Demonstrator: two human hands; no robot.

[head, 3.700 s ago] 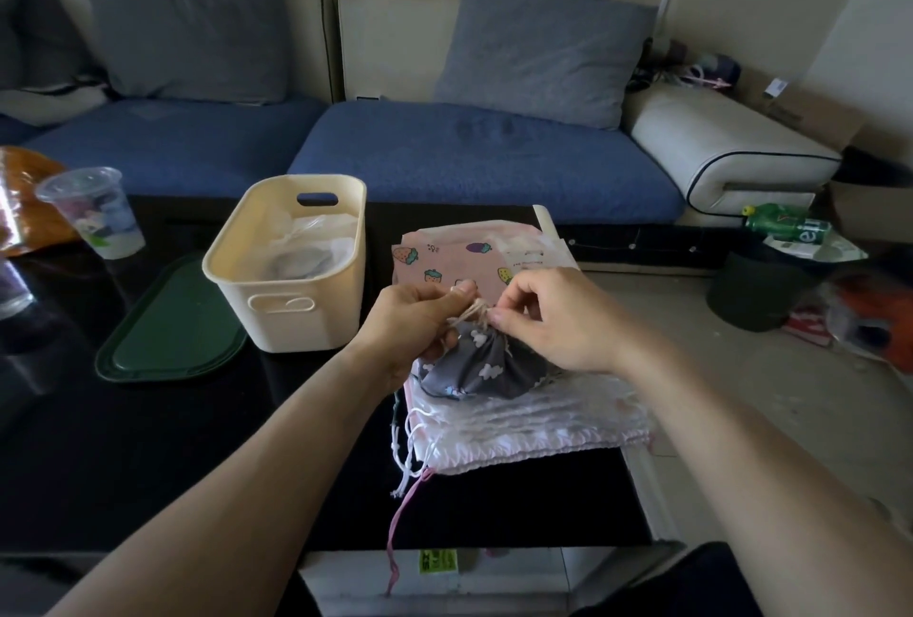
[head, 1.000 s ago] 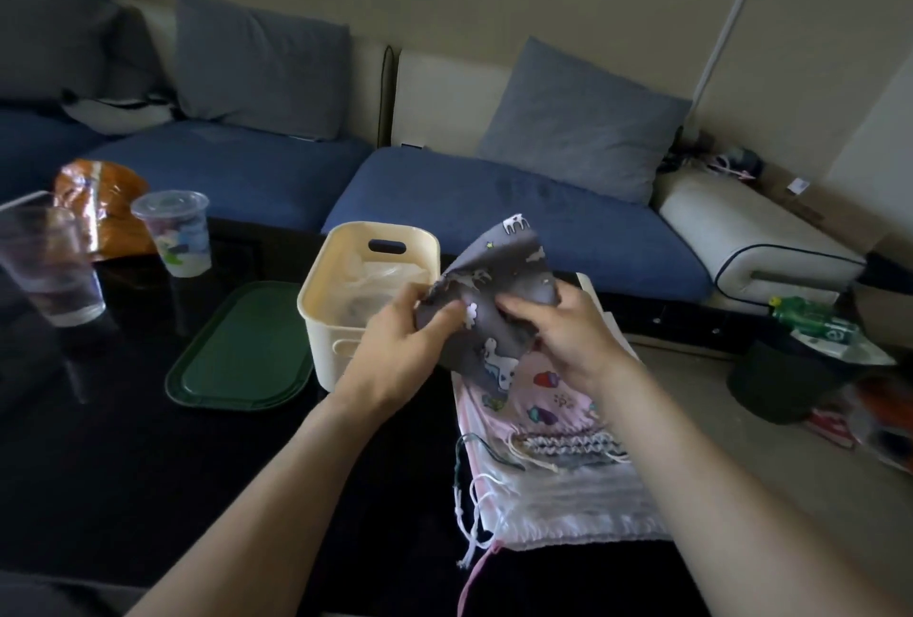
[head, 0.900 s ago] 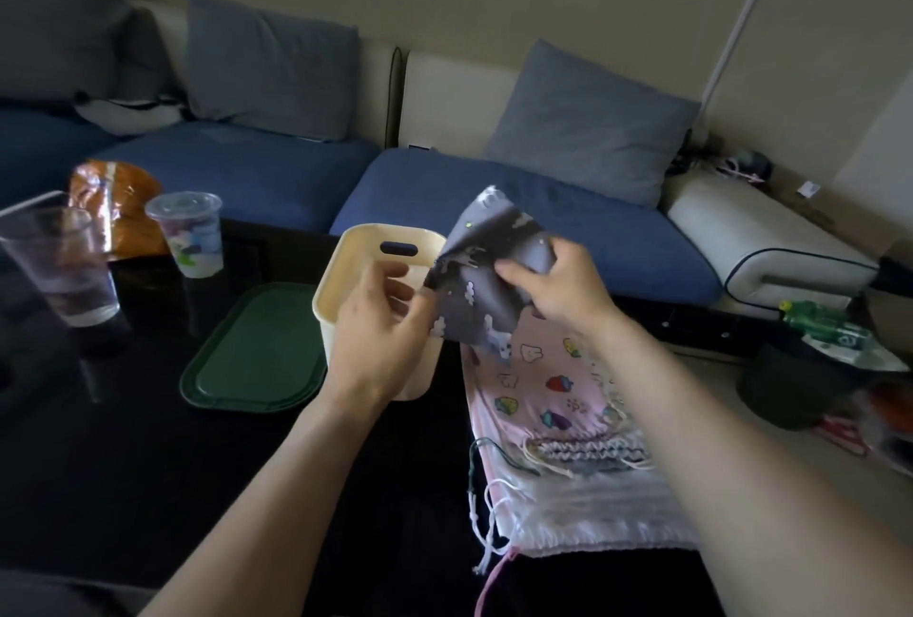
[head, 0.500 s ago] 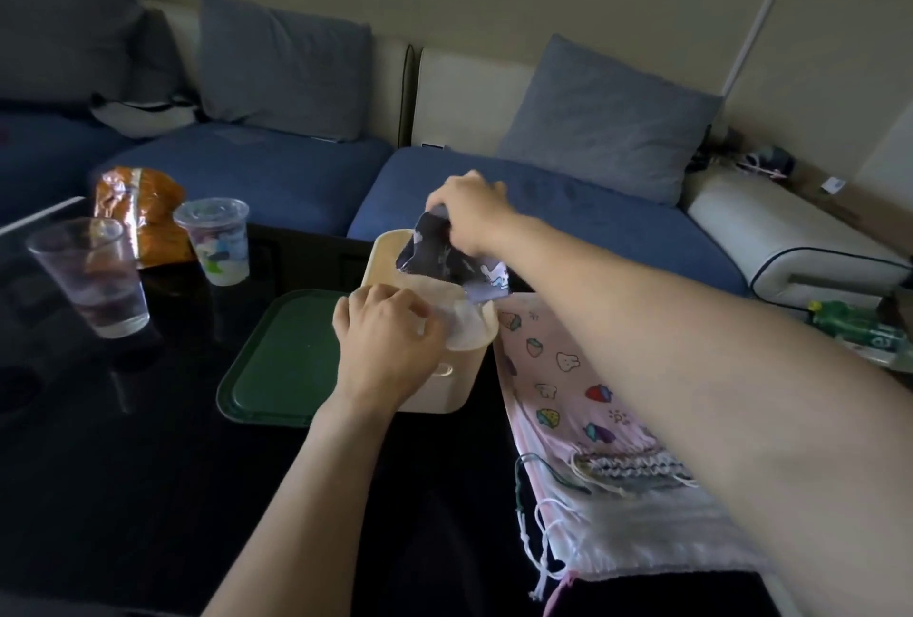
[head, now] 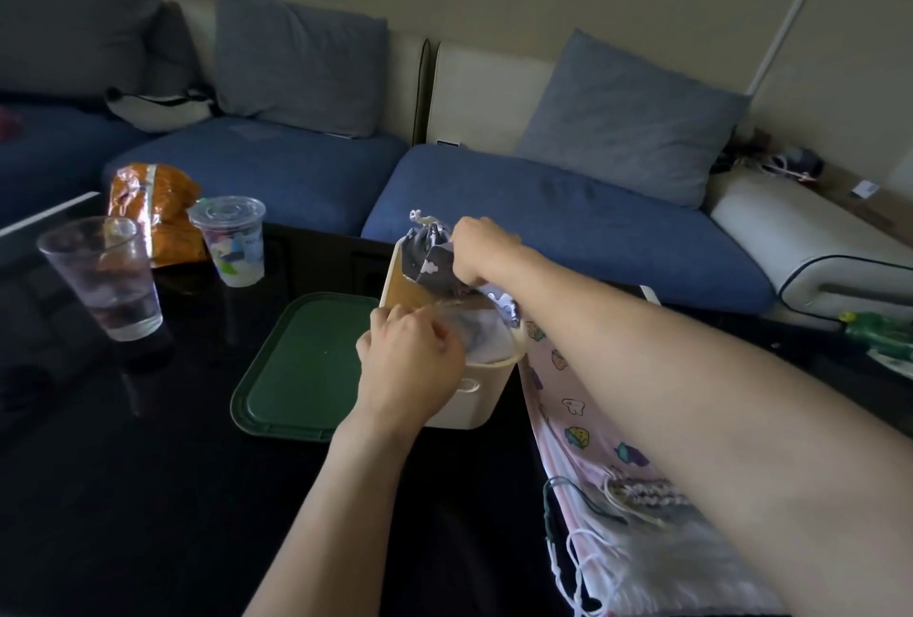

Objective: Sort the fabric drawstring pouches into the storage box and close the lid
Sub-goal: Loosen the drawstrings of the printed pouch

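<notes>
Lowered since the earlier frame, the grey pouch (head: 429, 261) now enters the cream storage box (head: 474, 399), pinched by the right hand (head: 481, 248). Left hand (head: 412, 359) grips fabric at the box's near rim; green lid (head: 306, 364) lies left of the box, remaining pouches (head: 583, 424) right.

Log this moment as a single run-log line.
right hand: grips grey pouch at storage box far rim | left hand: on near rim, grip unclear | green lid: off, beside box
</notes>
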